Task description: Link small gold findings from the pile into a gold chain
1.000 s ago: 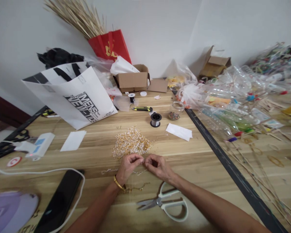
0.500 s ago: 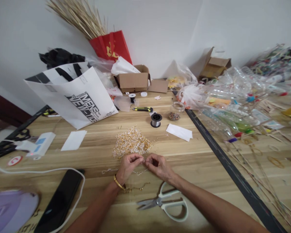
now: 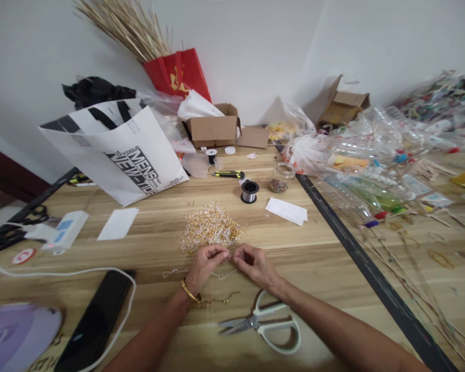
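My left hand (image 3: pixel 208 263) and my right hand (image 3: pixel 254 264) meet fingertip to fingertip above the wooden table, both closed in a pinch. What lies between the fingertips is too small to make out. Just beyond them is a heap of gold and clear beads (image 3: pixel 209 226). Under the hands runs a thin silvery chain (image 3: pixel 220 276) with a small ring. A gold chain (image 3: pixel 220 301) lies nearer to me, beside my left wrist, which wears a gold bangle. Scissors with white handles (image 3: pixel 261 323) rest partly spread below my right forearm.
Behind the heap are a spool of wire (image 3: pixel 249 191), a yellow-black box cutter (image 3: pixel 228 174), a glass jar of beads (image 3: pixel 281 178) and folded white paper (image 3: pixel 287 211). A black phone (image 3: pixel 96 320) and white cable lie left. Plastic bottles (image 3: pixel 380 129) crowd the right.
Almost nothing differs. The fingertips of my two hands have shifted very slightly, still pinched close together over the chain.
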{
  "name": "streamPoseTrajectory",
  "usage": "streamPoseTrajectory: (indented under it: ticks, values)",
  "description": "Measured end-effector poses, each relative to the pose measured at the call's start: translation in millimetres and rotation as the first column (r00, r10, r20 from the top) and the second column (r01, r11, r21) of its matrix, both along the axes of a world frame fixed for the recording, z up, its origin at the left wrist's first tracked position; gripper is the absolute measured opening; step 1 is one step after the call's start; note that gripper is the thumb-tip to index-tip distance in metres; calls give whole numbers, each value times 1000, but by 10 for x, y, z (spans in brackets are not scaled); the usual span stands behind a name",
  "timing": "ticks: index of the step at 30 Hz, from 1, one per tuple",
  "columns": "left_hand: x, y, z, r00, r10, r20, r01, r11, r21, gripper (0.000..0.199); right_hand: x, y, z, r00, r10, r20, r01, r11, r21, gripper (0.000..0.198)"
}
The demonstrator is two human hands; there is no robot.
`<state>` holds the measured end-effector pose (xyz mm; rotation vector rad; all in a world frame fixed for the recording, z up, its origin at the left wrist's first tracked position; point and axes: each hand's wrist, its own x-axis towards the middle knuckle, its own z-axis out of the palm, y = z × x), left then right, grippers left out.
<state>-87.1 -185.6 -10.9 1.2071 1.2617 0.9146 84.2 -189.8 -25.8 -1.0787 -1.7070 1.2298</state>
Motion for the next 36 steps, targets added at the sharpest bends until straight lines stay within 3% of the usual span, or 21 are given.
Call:
streamPoseTrajectory:
  ticks: [10,36]
  values:
    - [-5,-4,-3,1000,-11,-2,11,1000,1,21,1,-38,13,997,-66,35,61,988,144,17]
    - [-8,2,-18,999,-23,28,24,999,-48,19,-3,-24,18,995,-59,76,43,979,198,10]
